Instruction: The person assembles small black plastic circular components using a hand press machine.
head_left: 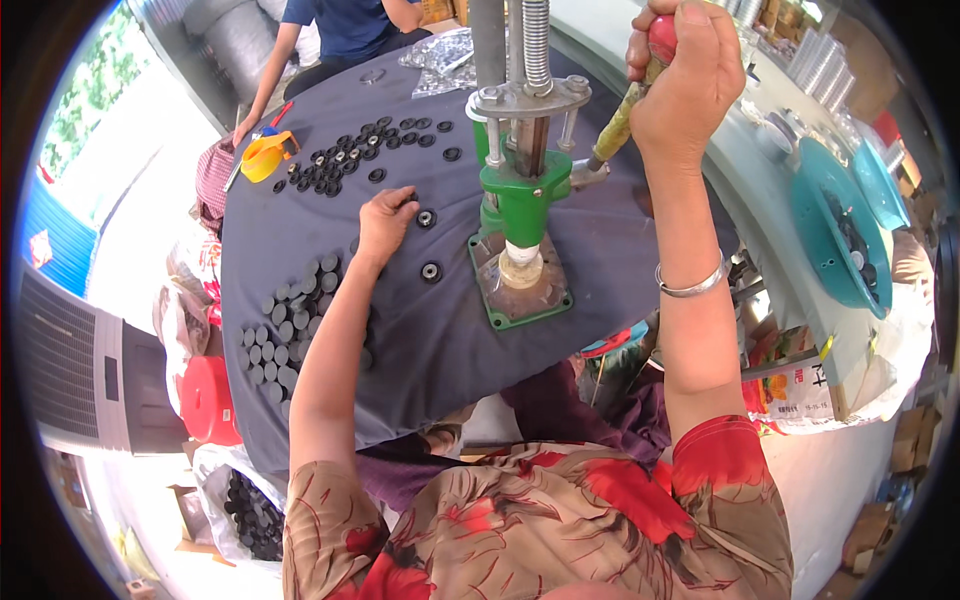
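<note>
A green hand-operated press (525,190) with a spring and a metal column stands on the dark cloth. My right hand (690,85) is wrapped round its raised lever (622,120), near the red knob at the top. At the press's left, my left hand (383,228) is closed in a pinch at a small black round part (411,197), mostly hidden by the fingers. Two black rings (431,271) with pale centres lie between that hand and the press. Under the press head sits a pale round fitting (520,268) on the base plate.
Many black rings (340,160) are spread at the far left; dark discs (285,335) lie nearer, beside my left forearm. A yellow tape roll (263,157) is at the far edge. Another person (350,30) sits across the table. A teal basket (835,235) stands at the right.
</note>
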Demonstrator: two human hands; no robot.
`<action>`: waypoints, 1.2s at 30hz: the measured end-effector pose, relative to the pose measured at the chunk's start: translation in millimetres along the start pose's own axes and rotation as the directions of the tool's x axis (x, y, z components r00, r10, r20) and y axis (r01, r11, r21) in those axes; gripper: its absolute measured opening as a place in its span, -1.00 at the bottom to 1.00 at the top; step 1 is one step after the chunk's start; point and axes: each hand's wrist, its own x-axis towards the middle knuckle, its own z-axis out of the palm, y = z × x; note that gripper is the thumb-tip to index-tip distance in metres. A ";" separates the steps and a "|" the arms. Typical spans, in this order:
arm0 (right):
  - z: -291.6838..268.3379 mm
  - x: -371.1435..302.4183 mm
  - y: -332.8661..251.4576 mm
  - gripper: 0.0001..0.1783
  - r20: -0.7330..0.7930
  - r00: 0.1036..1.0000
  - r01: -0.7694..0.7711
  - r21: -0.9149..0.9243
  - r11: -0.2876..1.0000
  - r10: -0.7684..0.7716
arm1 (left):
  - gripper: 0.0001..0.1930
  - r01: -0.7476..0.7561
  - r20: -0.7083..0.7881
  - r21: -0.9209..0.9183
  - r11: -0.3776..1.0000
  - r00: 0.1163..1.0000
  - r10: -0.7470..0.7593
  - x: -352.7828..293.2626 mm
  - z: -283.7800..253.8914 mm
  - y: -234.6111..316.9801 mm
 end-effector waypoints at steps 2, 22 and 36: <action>0.2 2.7 -0.4 -0.75 -0.051 0.997 -0.055 0.011 0.998 0.055 | -0.66 -0.013 0.056 -0.055 0.998 0.998 0.016 -7.7 3.1 6.0; 6.5 -0.4 -11.4 -0.74 -0.029 1.000 0.008 -0.101 0.995 -0.011 | -0.72 -0.117 -0.470 0.017 0.993 0.876 0.111 -2.1 -58.1 74.0; -15.7 5.5 7.7 -0.69 0.115 0.953 0.297 -0.550 0.780 -0.282 | -0.91 -0.054 -0.539 -0.117 0.992 0.842 -0.017 27.4 -84.5 97.1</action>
